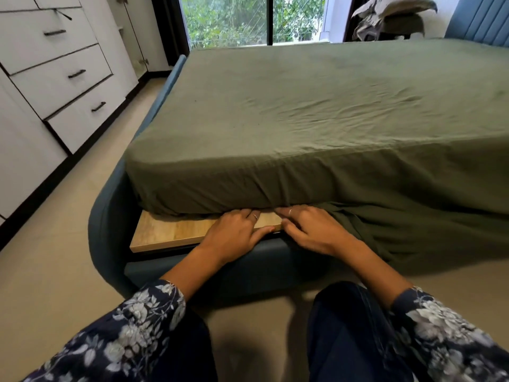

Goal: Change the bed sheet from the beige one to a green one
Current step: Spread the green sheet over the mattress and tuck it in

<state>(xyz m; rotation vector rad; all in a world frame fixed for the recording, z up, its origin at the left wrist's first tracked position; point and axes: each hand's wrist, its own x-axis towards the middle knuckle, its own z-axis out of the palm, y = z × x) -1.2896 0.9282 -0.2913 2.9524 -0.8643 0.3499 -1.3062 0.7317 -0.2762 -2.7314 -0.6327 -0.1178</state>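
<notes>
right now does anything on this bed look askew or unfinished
Yes. Right of the hands, the green sheet hangs loose and bunched over the blue bed frame, not tucked. Left of them it sits snug, with the wooden base board exposed.

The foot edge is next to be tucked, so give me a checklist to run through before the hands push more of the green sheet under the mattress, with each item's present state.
1. Green sheet covers the mattress top: ok, with some wrinkles.
2. Near left corner wrapped and tucked: ok, the cloth runs under the mattress above the wooden board.
3. Foot edge to the right tucked: not ok, loose cloth hangs over the blue bed frame.
4. Left hand at the tuck line: ok, fingertips at the mattress's lower edge.
5. Right hand at the tuck line: ok, beside the loose cloth.
6. Far side of the bed tucked: cannot tell.
</notes>
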